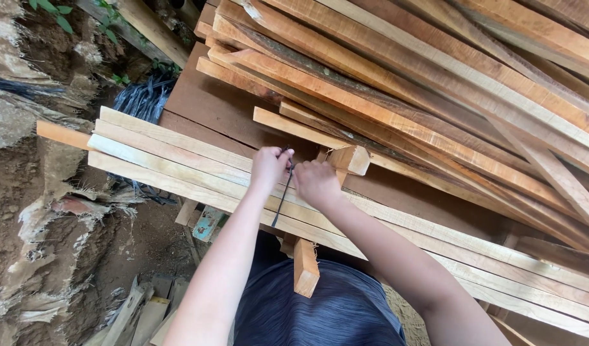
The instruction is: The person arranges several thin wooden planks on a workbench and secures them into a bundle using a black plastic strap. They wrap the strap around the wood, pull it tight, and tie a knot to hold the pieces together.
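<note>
Left hand: left hand [269, 165] pinches thin black strap [282, 198], fingers closed.
Right hand: right hand [315, 182] fisted on it.
Beneath: pale long wooden slats [179, 160].

1. Both bare forearms reach up from the bottom of the view and converge toward the middle
2. Left hand [269, 165] is curled, knuckles up, fingertips pinched together at the top
3. Right hand [315, 181] sits just beside it, fist-like, fingers folded under
4. The two hands are nearly touching, wrists straight, elbows spread apart below
</note>
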